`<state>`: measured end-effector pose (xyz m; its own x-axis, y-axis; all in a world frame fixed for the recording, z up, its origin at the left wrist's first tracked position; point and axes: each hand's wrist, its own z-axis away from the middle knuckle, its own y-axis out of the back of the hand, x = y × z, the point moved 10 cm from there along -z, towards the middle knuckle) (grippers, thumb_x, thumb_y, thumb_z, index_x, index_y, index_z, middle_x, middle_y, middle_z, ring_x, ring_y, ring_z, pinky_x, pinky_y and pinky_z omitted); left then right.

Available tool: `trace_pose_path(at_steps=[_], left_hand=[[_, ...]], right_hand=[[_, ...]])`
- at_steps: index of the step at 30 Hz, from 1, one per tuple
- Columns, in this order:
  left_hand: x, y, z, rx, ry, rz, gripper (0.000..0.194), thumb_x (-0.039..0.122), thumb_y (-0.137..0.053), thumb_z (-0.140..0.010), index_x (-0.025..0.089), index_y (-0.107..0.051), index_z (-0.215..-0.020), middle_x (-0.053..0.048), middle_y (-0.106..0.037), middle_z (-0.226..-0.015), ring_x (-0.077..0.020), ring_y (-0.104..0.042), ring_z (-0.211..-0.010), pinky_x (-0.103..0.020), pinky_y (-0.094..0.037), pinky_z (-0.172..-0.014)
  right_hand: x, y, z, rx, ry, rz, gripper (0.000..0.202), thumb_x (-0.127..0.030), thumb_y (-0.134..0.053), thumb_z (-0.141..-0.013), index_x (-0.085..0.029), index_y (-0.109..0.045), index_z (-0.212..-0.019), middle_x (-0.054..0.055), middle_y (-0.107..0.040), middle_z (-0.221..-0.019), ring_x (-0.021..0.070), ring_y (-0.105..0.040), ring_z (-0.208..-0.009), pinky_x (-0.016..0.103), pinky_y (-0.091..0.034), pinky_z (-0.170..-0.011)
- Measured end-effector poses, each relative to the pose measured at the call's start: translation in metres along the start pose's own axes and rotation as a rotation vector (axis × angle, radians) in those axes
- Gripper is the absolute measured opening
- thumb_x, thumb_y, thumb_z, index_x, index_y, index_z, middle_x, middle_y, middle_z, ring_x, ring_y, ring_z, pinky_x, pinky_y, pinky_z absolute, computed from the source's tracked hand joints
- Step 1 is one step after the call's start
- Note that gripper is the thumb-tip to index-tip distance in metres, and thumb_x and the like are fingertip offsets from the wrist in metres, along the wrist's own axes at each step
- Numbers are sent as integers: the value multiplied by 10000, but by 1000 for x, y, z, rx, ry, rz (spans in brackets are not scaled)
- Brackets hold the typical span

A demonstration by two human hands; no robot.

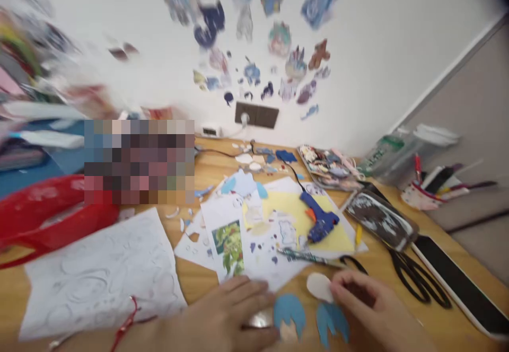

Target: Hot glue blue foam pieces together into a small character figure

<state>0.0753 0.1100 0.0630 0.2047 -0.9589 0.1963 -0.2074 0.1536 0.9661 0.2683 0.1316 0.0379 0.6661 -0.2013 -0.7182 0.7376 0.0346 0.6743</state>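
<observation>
My right hand (358, 293) pinches the edge of a white oval piece (318, 287) between thumb and finger, just above a blue hair-shaped cutout (332, 323). To its left lies a second blue cutout (289, 312) with a pale piece at its lower edge. My left hand (242, 307) rests low on the table with its fingers spread, beside a shiny silvery object (260, 319) partly hidden under it. A red string bracelet is on the left wrist.
A blue glue gun (320, 219) lies on yellow paper (274, 209). Black-handled scissors (417, 278), a phone-like black slab (457, 283) and a pen cup (421, 195) stand right. A sketched sheet (103, 272) and red object (59, 209) lie left.
</observation>
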Motion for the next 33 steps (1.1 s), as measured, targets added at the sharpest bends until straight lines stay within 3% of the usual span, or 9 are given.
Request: trace_pose_path(at_steps=[4, 13, 22, 28, 33], left_hand=[[2, -2, 0, 15, -25, 70, 356, 207, -394, -893, 237, -479, -1237, -109, -505, -1300, -272, -476, -1184, -419, -449, -925], [-1, -12, 6, 12, -23, 73, 402, 154, -398, -884, 260, -438, -1270, -53, -437, -1364, -244, -357, -1274, -393, -373, -998], [-1, -17, 9, -3, -16, 100, 430, 131, -435, -869, 256, -425, -1280, -51, -420, -1376, -245, -307, -1300, -399, -323, -1031], [-1, -19, 8, -19, -11, 108, 418, 145, -413, -877, 250, -423, -1281, -59, -387, -1398, -254, -297, -1304, -406, -327, -1025], [-1, -19, 8, -18, -27, 108, 413, 138, -403, -877, 247, -428, -1274, -61, -411, -1381, -258, -291, -1306, -411, -313, -1028]], right_hand=[[-4, -12, 0, -162, -65, -26, 239, -399, -532, -800, -192, -597, -699, 8, -576, -674, 145, -535, -644, 220, -435, -577], [-26, -51, 5, -409, -105, -32, 173, -286, -561, -800, -182, -601, -668, -10, -556, -678, 106, -478, -610, 211, -372, -544], [-36, -59, 2, -359, -29, 138, 138, -227, -568, -784, -195, -625, -662, -14, -601, -673, 118, -517, -633, 231, -370, -562], [-35, -60, 5, -419, -59, 100, 151, -214, -538, -805, -203, -599, -667, -22, -603, -675, 121, -532, -632, 230, -384, -559], [-39, -60, 3, -340, -5, 214, 149, -214, -536, -807, -203, -596, -670, -15, -605, -686, 131, -533, -648, 248, -373, -574]])
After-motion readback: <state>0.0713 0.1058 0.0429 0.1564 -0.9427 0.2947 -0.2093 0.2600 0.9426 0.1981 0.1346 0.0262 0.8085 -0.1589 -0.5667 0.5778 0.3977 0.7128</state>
